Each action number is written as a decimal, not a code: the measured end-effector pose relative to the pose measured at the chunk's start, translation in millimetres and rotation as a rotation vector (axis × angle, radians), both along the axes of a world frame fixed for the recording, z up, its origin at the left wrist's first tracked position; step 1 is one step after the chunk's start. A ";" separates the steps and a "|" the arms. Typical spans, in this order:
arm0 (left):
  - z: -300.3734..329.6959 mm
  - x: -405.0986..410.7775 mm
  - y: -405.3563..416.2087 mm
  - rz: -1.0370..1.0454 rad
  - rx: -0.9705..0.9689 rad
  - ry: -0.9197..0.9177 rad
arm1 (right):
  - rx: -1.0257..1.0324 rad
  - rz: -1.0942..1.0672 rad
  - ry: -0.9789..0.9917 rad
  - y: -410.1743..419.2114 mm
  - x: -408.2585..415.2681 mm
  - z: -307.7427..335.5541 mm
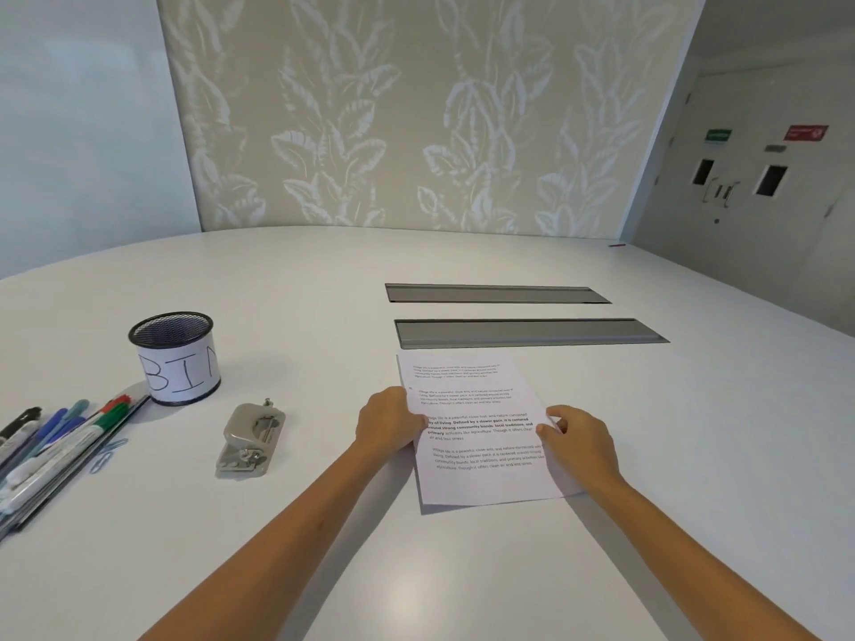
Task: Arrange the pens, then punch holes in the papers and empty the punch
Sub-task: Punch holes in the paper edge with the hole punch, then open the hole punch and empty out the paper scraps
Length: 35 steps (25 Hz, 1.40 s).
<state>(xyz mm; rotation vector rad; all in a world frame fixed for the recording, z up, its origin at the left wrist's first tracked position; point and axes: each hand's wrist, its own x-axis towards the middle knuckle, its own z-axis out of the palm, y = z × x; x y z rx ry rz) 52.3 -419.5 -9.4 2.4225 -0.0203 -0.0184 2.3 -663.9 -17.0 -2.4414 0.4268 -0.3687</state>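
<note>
at centre right of the frame the papers (476, 427) lie on the white table (287, 279), just below two grey slots (523, 333). the left hand (391, 421) grips their left edge and the right hand (576, 437) pinches their right edge. left of the papers sits the hole punch (252, 439); further left lie the pens (60, 437) in a tray, with the mesh cup (176, 358) marked "bin" above them.
</note>
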 end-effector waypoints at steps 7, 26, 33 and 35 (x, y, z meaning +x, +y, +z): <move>-3.1 -5.7 -13.1 0.079 0.091 -0.006 | -0.148 0.063 0.038 -23.7 6.5 -9.9; -16.0 -22.7 -23.7 0.137 0.140 -0.143 | -0.092 0.003 -0.023 -33.1 6.9 -15.7; -19.7 -36.4 10.6 -0.060 -0.078 -0.208 | -0.063 -0.026 -0.208 23.8 6.6 9.9; -11.8 -43.5 24.8 -0.214 -0.119 -0.217 | -0.053 0.087 -0.316 63.2 5.5 15.9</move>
